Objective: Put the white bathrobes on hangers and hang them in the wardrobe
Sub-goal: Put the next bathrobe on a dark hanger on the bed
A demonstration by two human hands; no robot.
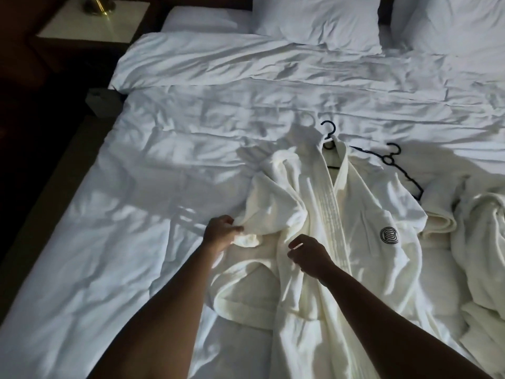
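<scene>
Nearest: two bare forearms reaching forward over a wide bed (114,242) covered in rumpled white linen.

Left hand (222,232): fingers curled, pinching a bunched sleeve end of the white terry bathrobe with a round dark emblem on the chest (355,214).

Right hand (307,254): fingers loosely curled just above the robe's front; whether it has hold of the cloth cannot be told.

The robe lies flat on the bed, collar pointing away, a black plastic hanger (329,135) inside its neck with the hook sticking out.

Right of it: a second black plastic hanger (393,165), lying bare on the sheet; beside that, a second white bathrobe in a crumpled heap (481,242).

Farther: white pillows (319,20) at the head of the bed.

Far left: a pale-topped nightstand (90,23) bearing a brass lamp base (99,4).
</scene>
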